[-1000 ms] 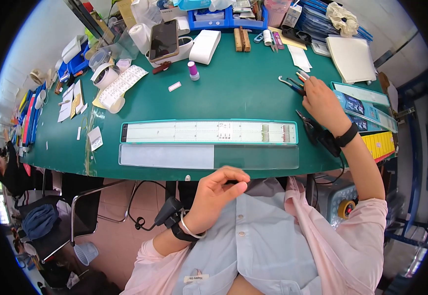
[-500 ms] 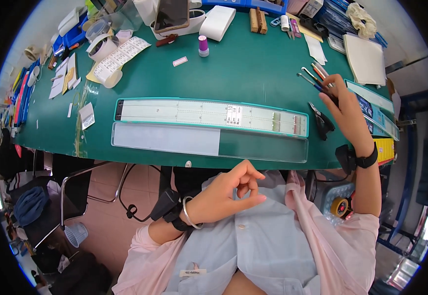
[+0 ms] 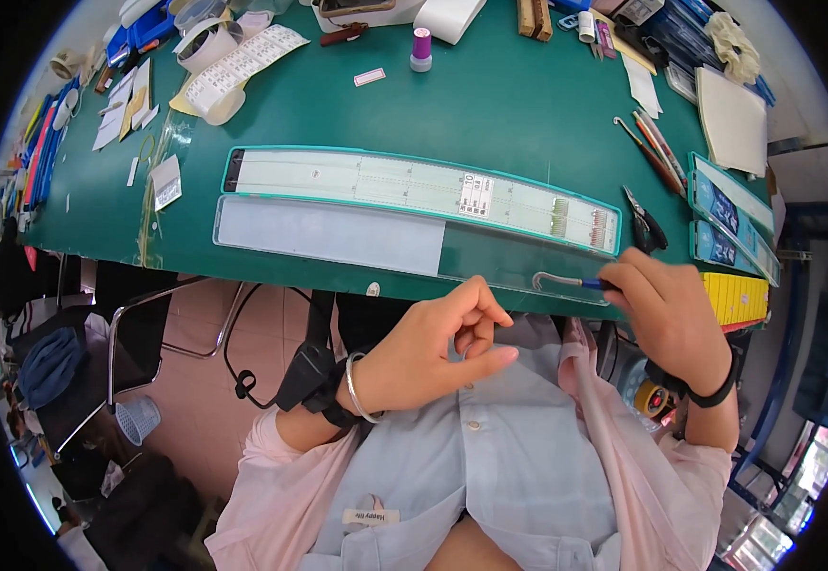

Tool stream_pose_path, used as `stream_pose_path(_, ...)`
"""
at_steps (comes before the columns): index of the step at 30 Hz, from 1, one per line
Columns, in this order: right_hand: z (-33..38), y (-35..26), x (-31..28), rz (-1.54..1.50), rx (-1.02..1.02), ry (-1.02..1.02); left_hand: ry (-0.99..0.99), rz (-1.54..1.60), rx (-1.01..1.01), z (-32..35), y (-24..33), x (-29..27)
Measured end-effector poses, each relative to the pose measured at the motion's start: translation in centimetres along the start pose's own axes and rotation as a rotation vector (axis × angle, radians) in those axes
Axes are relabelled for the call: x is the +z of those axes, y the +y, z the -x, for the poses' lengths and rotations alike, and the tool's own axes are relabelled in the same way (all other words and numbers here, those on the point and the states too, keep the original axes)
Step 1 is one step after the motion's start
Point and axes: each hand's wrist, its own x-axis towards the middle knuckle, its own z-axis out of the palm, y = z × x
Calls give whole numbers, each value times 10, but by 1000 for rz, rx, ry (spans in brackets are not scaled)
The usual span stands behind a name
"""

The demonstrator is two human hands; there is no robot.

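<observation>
My right hand [image 3: 669,319] is closed round the blue handle of a tool with a curved metal hook [image 3: 566,280] at its tip. The hook points left over the near right end of a transparent lid [image 3: 518,261], close to the table edge. Behind the lid lies a long, shallow teal-rimmed case [image 3: 404,187] with a pale printed lining and small groups of green and red-brown strands at its right end. In front of the table edge, my left hand [image 3: 438,347] holds nothing, its fingers loosely curled and its thumb apart from them.
Black-handled snips [image 3: 644,221] lie right of the case. Beyond them are several slim tools [image 3: 656,152], one hook-tipped, and flat teal boxes [image 3: 732,214]. A purple-capped bottle [image 3: 421,49] stands farther back. Label strips [image 3: 243,71] and tape rolls sit at far left.
My right hand has come from the slim tools down to the table's near edge, carrying the blue-handled hook tool. My left hand keeps its pose. The view has shifted slightly.
</observation>
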Motion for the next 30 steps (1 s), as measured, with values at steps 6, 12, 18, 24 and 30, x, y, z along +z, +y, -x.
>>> stream_pose_path(6,26,-13,35,-1151,575,-147,42,-9,79,-8,4,4)
stream_pose_path(12,39,-21,65,-1947,727,-160,90,-171,145,-12,-1,10)
stream_pose_path(18,39,-31,70,-1886,827,-131,178,-282,203,-11,-4,17)
stream_pose_path(24,49,-29,69,-2160,721,-207,281,-594,433,-17,-13,15)
stream_pose_path(30,47,-32,71,-2132,744,-192,346,-835,528,-18,-15,15)
